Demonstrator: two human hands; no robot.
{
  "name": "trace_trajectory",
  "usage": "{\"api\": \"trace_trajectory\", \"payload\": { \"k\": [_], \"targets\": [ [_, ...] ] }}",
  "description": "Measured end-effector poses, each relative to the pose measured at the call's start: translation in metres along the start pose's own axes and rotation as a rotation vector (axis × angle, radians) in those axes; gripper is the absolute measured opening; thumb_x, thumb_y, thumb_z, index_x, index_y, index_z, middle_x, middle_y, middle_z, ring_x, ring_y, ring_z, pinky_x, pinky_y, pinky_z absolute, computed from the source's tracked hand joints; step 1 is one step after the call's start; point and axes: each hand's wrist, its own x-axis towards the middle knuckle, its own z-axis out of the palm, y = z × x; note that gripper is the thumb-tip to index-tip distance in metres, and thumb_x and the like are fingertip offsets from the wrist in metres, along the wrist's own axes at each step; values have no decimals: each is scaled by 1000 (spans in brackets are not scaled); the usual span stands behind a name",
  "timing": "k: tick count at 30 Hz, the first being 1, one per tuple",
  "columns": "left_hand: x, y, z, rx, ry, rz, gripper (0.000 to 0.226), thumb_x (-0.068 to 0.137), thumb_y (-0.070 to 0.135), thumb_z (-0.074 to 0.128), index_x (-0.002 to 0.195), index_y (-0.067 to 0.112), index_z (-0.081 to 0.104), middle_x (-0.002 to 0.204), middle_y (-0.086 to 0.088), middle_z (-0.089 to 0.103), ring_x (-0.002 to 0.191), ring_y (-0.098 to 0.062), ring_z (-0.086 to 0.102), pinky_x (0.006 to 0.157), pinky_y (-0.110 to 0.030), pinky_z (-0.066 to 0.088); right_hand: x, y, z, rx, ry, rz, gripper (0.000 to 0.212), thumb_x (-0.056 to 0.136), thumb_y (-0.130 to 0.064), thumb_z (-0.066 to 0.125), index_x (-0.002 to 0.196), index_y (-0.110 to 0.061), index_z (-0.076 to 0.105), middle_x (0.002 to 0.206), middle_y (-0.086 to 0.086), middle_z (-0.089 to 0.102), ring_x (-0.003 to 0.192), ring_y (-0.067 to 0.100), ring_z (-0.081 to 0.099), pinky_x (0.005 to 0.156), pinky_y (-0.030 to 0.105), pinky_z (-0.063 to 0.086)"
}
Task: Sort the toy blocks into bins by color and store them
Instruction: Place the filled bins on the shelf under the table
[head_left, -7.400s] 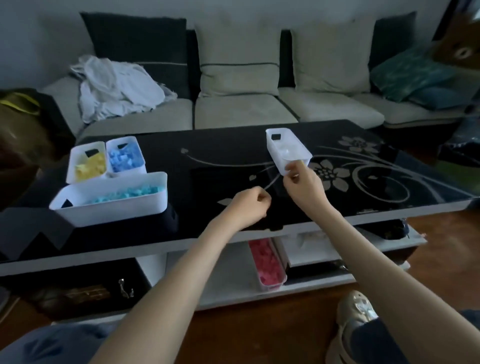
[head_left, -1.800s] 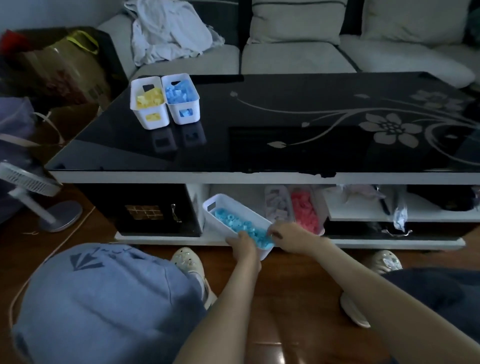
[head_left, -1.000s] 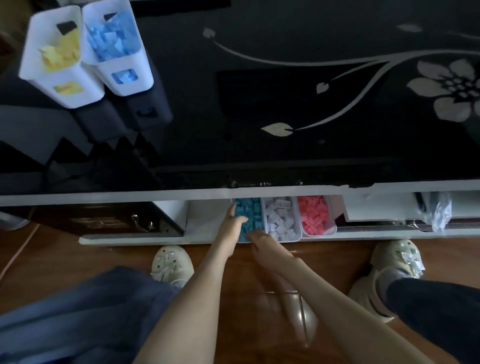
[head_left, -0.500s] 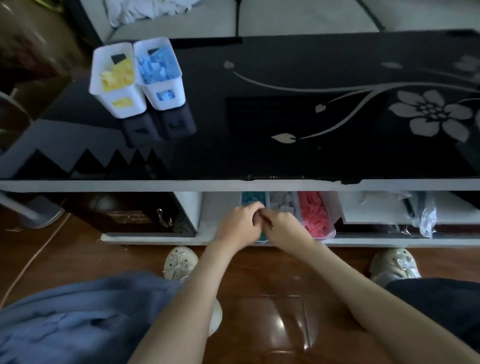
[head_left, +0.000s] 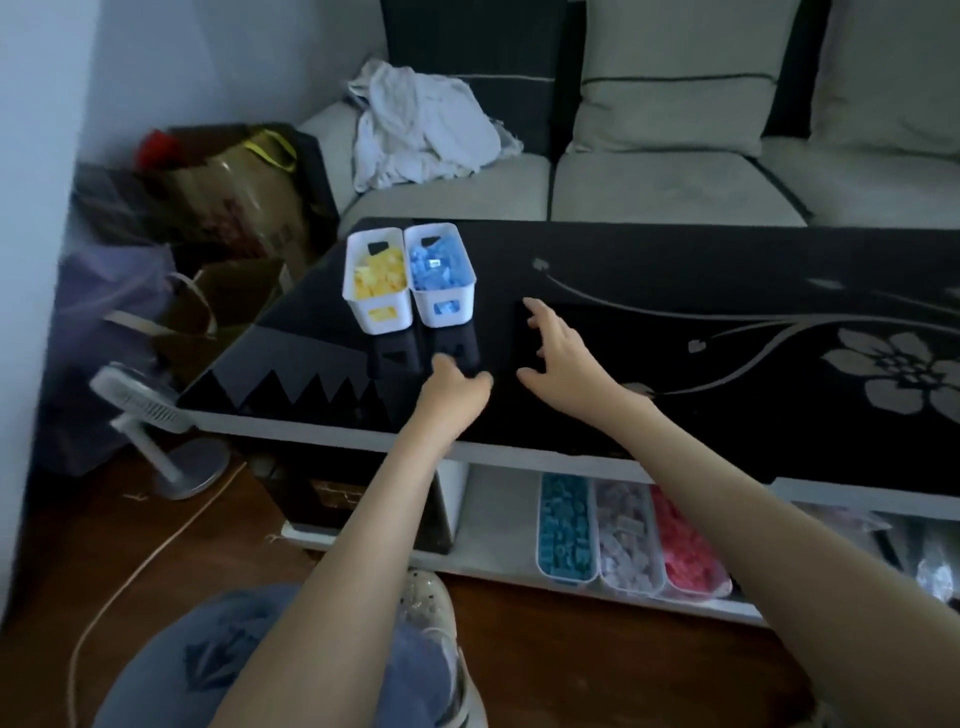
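Two white bins stand side by side on the black glass table (head_left: 675, 270): the yellow-block bin (head_left: 376, 283) on the left and the blue-block bin (head_left: 441, 280) on the right. My left hand (head_left: 454, 389) hovers just in front of them, fingers loosely curled, holding nothing. My right hand (head_left: 558, 358) is to their right with fingers spread, also empty. On the lower shelf sit the teal-block bin (head_left: 566, 527), the pale purple-block bin (head_left: 628, 540) and the pink-block bin (head_left: 685, 551), side by side.
A sofa (head_left: 675, 182) with a pile of white cloth (head_left: 423, 130) runs behind the table. Bags (head_left: 218, 208) and a small fan (head_left: 156, 415) stand to the left of the table. My knee and shoe (head_left: 431, 613) are below on the wooden floor.
Both hands left the lower shelf, where the teal bin now sits beside the purple and pink ones, and rose over the tabletop toward the yellow and blue bins.
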Motion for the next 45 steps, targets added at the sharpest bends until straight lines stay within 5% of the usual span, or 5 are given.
{"api": "trace_trajectory", "payload": {
  "k": [8,17,28,35,45],
  "targets": [
    [26,-45,-37,-472,201,-77,15,95,25,45,94,22,60,85,-2,62,77,-15,63,81,-37,56,84,-19,41,26,-119,33,83,83,-5,54,150,-20,8,155,7,16,137,28,25,112,41,26],
    [29,-39,-38,-544,113,-225,17,94,19,47,99,14,62,84,-5,59,75,-13,60,61,-22,53,87,-27,32,67,-40,139,22,90,-20,53,104,-13,38,98,9,58,74,17,55,59,27,43],
    [-22,-12,-27,-559,-131,-458,66,80,65,56,108,6,52,97,-19,61,65,-26,68,46,-31,54,-29,-17,-44,248,-165,311,47,91,-41,47,56,-12,56,39,4,50,30,17,43,33,21,33],
    [-60,-4,-8,-555,-241,-423,73,76,70,56,116,10,49,103,-19,61,75,-30,68,48,-34,56,-67,-19,-44,289,-162,431,25,84,-14,48,108,-14,45,57,7,59,34,16,44,34,21,32],
    [-116,-38,-24,-821,-207,-390,77,67,72,63,119,17,50,101,-17,66,88,-32,68,71,-44,58,-134,-32,-54,431,-477,297,49,80,-2,40,109,-31,68,46,2,53,35,10,46,34,16,34]
  ]
}}
